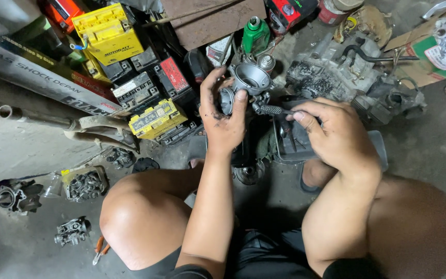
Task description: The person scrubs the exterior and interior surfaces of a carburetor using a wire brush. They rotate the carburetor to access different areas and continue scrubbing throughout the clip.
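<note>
The left hand (223, 116) was clamped around a grey cast-metal carburettor body (246, 82), held up at centre frame. The right hand (331, 132), at three o'clock of it, gripped a black knurled-handled screwdriver (274, 109) whose tip touched the carburettor. Yellow batteries (110, 33) lay at ten o'clock.

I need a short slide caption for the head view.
Left hand holds a carburetor; right hand holds a screwdriver.
</note>
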